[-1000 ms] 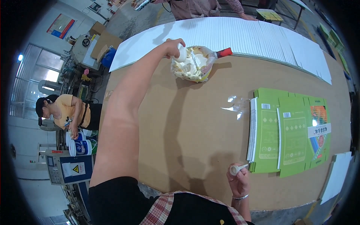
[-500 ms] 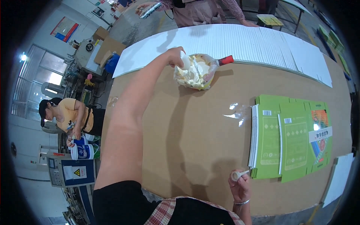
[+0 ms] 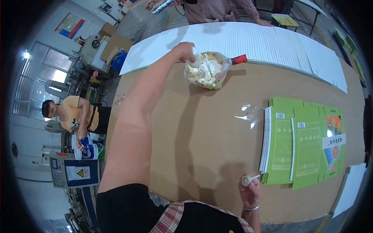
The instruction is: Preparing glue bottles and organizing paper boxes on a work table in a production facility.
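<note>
At the far side of the table my left hand (image 3: 185, 52) grips a white bottle (image 3: 196, 60), tilted against the near-left part of a plastic-lined tub (image 3: 218, 83). Thick white paste (image 3: 204, 74) fills the tub and coats its rim. A brush or scraper with a red handle (image 3: 239, 59) sticks out over the tub's right side. Close to my body, my right hand (image 3: 250, 193) pinches a white cone-shaped nozzle cap (image 3: 248, 179), its wide end facing up and its thin tip pointing right. My fingers hide part of the bottle.
Green printed carton blanks (image 3: 307, 143) lie stacked at the right. Overlapping white card sheets (image 3: 241, 40) line the far edge. Clear tape (image 3: 248, 115) is stuck to the brown tabletop (image 3: 217, 147). One person (image 3: 211, 11) stands across the table, another (image 3: 75, 112) at the left beside buckets (image 3: 86, 149).
The whole view has shifted slightly. My left hand stays at the tub with the bottle, and my right still holds the nozzle cap. The person at the left has raised their head.
</note>
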Tool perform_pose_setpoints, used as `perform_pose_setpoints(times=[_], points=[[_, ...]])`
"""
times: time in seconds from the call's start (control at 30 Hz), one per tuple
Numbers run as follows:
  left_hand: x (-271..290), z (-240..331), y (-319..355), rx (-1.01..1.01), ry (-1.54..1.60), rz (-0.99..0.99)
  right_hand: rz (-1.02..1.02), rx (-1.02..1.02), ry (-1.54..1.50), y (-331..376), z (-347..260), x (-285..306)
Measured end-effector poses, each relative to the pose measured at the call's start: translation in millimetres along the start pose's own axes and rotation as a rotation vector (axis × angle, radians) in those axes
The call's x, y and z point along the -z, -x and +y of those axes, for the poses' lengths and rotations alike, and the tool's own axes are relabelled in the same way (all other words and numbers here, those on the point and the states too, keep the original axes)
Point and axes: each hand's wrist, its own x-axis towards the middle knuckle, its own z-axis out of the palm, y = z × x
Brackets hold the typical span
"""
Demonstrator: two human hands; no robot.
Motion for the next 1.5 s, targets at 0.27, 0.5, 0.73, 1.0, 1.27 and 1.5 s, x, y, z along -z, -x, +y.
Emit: perform_pose_setpoints(times=[0.27,0.5,0.73,1.0,1.27,1.5], points=[[-2,5,3,0.029,-0.007,0.011,-0.005,0.014,-0.064,1,2,11],[-1,11,5,0.058,-0.063,0.003,-0.01,0.01,-0.059,2,3,15],[-1,11,4,0.056,-0.05,0.017,-0.024,0.011,-0.073,3,3,14],[1,16,5,0.033,-0.084,-0.005,0.016,0.003,-0.08,4,2,15],[2,20,8,0.045,-0.065,0.038,0.009,0.029,0.002,3,2,10],[5,18,6,0.027,-0.076,-0.01,0.034,0.026,-0.004,2,1,6]])
